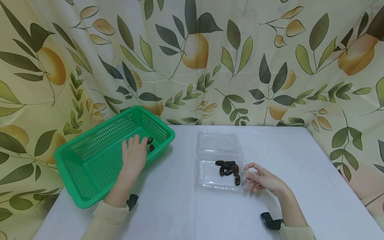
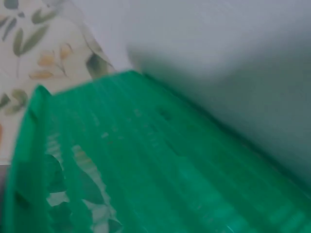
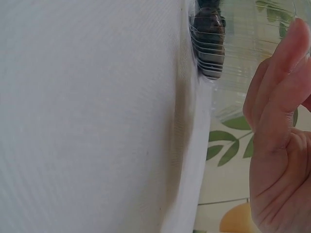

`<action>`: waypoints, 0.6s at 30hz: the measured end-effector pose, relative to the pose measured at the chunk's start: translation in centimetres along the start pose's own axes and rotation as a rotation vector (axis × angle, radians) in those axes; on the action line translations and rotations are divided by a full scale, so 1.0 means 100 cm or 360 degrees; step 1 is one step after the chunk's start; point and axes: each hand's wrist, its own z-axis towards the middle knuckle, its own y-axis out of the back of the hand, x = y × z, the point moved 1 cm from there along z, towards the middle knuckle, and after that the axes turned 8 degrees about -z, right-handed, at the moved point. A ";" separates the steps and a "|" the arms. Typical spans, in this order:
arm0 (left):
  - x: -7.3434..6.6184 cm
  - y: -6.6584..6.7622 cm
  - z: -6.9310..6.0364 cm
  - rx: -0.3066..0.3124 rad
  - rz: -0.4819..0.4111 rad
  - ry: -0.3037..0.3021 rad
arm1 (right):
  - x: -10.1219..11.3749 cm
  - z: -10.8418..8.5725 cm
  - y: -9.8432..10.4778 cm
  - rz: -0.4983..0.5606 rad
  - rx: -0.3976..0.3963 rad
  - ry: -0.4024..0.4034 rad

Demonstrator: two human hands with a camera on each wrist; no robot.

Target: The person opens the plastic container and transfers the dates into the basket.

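Observation:
My left hand [image 1: 134, 155] reaches over the near side of a green plastic basket [image 1: 99, 156], fingers extended and palm down. Beside its fingertips are dark glossy dates [image 1: 151, 148] in the basket; the palm side is hidden. The left wrist view shows the basket [image 2: 121, 160] blurred, without the hand. To the right, a clear plastic clamshell box [image 1: 210, 181] lies with its lid folded back and several dates [image 1: 228, 165] in its base. My right hand [image 1: 261, 179] is at the box's right wall, fingers loosely bent; the right wrist view shows it [image 3: 282, 141] beside the ribbed plastic.
A white cloth covers the table [image 1: 168, 213]. Behind and at the sides hangs a curtain [image 1: 192, 83] printed with leaves and fruit. Black wrist-worn pieces [image 1: 271, 221] stick out beside both forearms.

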 end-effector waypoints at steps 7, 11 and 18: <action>0.031 0.006 -0.011 0.0045 -0.0005 0.0097 | 0.000 0.000 0.000 0.0009 -0.0006 -0.0013; 0.040 0.011 -0.017 0.0123 -0.0007 0.0124 | 0.000 -0.001 -0.001 0.0020 0.0000 -0.0005; 0.050 0.014 -0.026 0.0268 0.0041 0.0095 | 0.001 -0.001 -0.001 0.0018 -0.0005 -0.0002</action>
